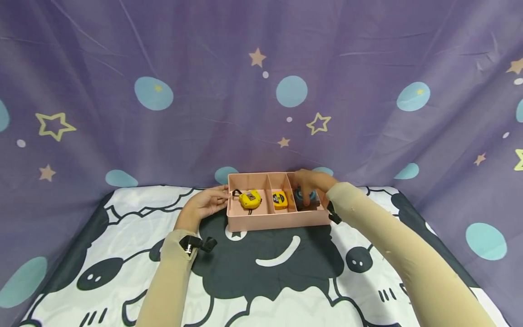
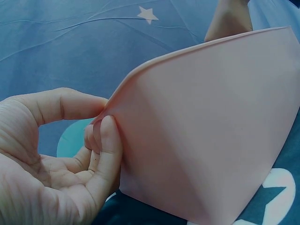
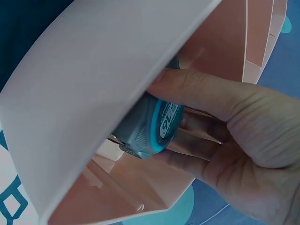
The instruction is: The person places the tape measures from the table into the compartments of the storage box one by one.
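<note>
A pink divided box (image 1: pixel 278 222) sits on the patterned cloth. At its left end my left hand (image 1: pixel 208 202) pinches the wall's edge between thumb and fingers, as the left wrist view shows. In the right compartment my right hand (image 1: pixel 308 184) grips a dark grey tape measure with a teal ring (image 3: pixel 152 124), thumb on one side and fingers on the other. The front wall partly hides it in the right wrist view. A yellow tape measure with a black strap (image 1: pixel 250 200) lies in the left compartment, and a smaller yellow tape measure (image 1: pixel 279 200) occupies the middle one.
Behind the box hangs a purple curtain (image 1: pixel 261 136) with stars and dots. The cloth (image 1: pixel 286 309) below bears black-and-white sheep faces. Black straps (image 1: pixel 198 244) circle both wrists.
</note>
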{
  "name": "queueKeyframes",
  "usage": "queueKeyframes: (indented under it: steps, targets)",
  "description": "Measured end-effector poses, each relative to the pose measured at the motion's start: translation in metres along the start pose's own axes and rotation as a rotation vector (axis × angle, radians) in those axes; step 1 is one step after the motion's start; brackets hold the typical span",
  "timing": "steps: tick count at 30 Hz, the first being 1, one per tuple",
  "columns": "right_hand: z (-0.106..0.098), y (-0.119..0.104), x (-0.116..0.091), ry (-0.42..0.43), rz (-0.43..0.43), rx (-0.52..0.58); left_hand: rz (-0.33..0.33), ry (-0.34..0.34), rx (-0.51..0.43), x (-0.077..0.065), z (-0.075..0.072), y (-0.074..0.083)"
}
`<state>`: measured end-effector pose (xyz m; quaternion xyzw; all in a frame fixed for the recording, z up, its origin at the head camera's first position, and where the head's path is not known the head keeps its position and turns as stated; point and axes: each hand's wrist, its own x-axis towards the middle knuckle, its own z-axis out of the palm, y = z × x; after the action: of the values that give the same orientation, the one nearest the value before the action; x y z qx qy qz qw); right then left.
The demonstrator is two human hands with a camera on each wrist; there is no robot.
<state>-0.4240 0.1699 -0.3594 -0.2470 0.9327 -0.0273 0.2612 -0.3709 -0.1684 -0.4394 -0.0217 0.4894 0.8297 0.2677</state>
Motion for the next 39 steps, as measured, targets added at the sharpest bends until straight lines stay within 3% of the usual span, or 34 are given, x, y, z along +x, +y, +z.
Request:
queueKeyframes:
  steps: [6, 19, 27, 33, 39]
  targets:
    - [-0.002, -0.001, 0.0, 0.008, 0.025, 0.041, 0.0, -0.004, 0.001, -0.001, 0.0, 0.001]
    - [-0.009, 0.0, 0.001, 0.018, -0.011, -0.075, 0.003, -0.032, -0.01, 0.001, 0.0, 0.004]
    - [-0.01, 0.0, 0.002, 0.001, 0.033, -0.038, 0.001, -0.025, 0.002, 0.001, 0.001, 0.003]
    - [-0.01, 0.003, 0.002, 0.001, 0.005, -0.03, 0.008, -0.019, 0.001, 0.0, 0.0, 0.002]
    - [-0.007, 0.011, -0.001, 0.01, 0.008, 0.087, 0.003, -0.025, 0.014, 0.0, -0.001, 0.001]
